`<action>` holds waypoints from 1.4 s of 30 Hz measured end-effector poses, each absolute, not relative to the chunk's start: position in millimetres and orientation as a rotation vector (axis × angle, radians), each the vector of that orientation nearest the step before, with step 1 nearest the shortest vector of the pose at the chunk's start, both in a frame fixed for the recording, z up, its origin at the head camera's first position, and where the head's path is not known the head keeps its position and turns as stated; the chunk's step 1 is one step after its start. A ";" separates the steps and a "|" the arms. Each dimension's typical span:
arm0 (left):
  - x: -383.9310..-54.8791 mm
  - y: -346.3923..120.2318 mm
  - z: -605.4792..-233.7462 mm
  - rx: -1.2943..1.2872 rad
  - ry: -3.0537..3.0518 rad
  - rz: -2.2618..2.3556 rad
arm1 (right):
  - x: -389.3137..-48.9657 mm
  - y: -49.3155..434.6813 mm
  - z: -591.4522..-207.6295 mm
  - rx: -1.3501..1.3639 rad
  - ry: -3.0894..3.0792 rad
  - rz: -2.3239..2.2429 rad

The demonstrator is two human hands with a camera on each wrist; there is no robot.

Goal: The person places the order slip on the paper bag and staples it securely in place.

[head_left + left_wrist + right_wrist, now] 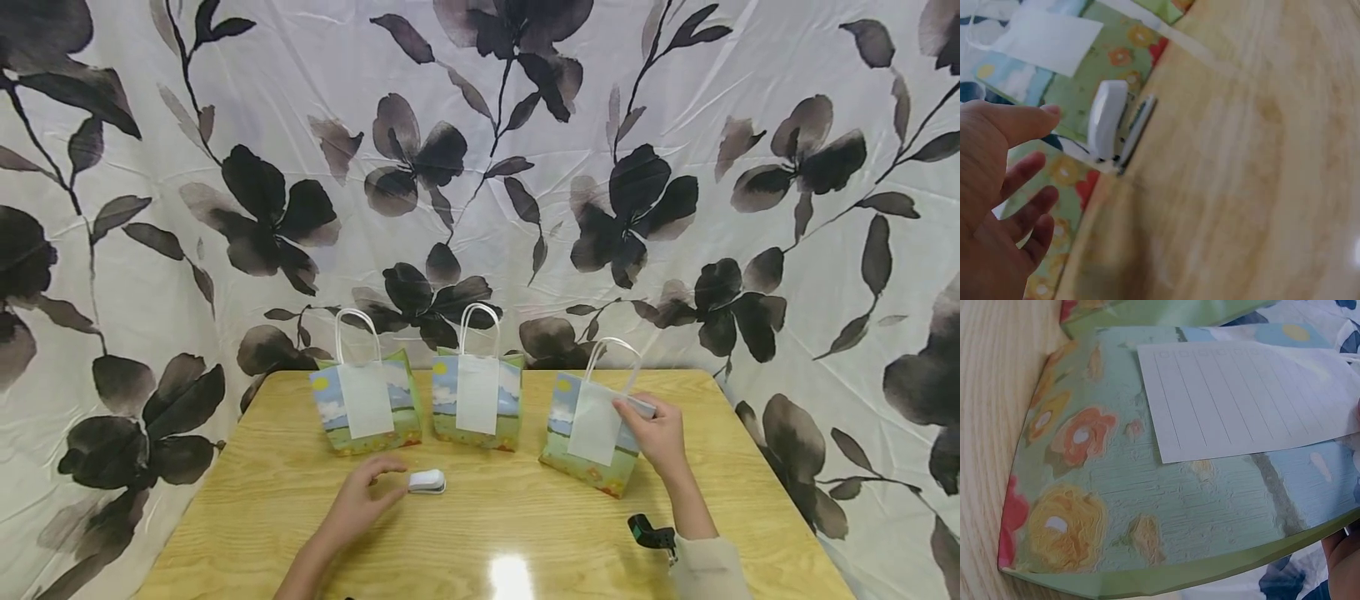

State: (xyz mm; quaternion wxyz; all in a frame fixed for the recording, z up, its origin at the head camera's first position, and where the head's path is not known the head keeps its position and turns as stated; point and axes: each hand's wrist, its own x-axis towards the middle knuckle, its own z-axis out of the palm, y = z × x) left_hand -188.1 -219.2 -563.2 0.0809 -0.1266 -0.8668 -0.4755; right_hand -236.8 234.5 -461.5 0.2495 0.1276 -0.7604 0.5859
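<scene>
I read no words, brands or numbers on any feed. Paper slip (1244, 406) on rightmost bag (1210, 509) bears ruled lines (1228, 400), row of small boxes (1202, 354).

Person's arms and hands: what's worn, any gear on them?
Left hand and right hand show no gloves. The right arm wears a pale beige sleeve, with a small black device bearing a green patch beside its cuff. The left forearm is bare as far as it shows. No cables visible.
</scene>
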 end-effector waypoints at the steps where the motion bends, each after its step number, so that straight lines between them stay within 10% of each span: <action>1: -188.6 -219.8 -568.7 -0.375 -2.582 -1.413 | -236.3 234.7 -462.4 0.347 -2.074 1.598; 42: -217.9 -200.7 -575.2 -0.512 -2.635 -1.749 | -241.3 237.0 -465.8 0.342 -2.064 1.624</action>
